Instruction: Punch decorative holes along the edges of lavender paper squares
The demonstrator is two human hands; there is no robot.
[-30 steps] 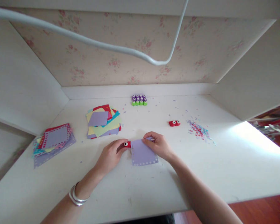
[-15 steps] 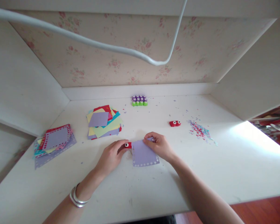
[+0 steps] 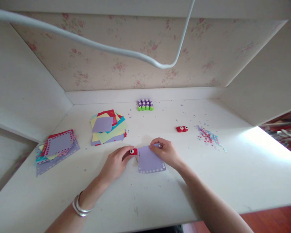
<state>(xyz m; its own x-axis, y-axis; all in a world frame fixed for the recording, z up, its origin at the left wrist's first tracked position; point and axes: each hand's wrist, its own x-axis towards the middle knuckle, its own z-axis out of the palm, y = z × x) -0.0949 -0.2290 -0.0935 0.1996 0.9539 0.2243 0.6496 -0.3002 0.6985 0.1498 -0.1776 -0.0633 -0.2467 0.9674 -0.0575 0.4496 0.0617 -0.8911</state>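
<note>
My left hand (image 3: 116, 161) is closed around a small red craft punch (image 3: 134, 151) with a white-and-black button. The punch sits at the upper left edge of a purple sheet of paper (image 3: 150, 161). White cut-out shapes run along the sheet's bottom edge, and some marks show along its left side. Pinching the top edge of that sheet is my right hand (image 3: 165, 152), whose fingers cover its upper right corner. Two more red craft punches (image 3: 182, 129) lie together on the table, beyond my right hand.
Loose coloured sheets (image 3: 109, 127) are piled at left centre. Farther left lies a stack of sheets with punched borders (image 3: 59, 144). Purple and green punches (image 3: 145, 105) stand in rows by the back wall. Confetti (image 3: 208, 136) is scattered at right. A white cable (image 3: 99, 45) hangs across the top.
Almost nothing differs. Both hands keep their hold on the punch and the paper; the whole view has shifted very slightly.
</note>
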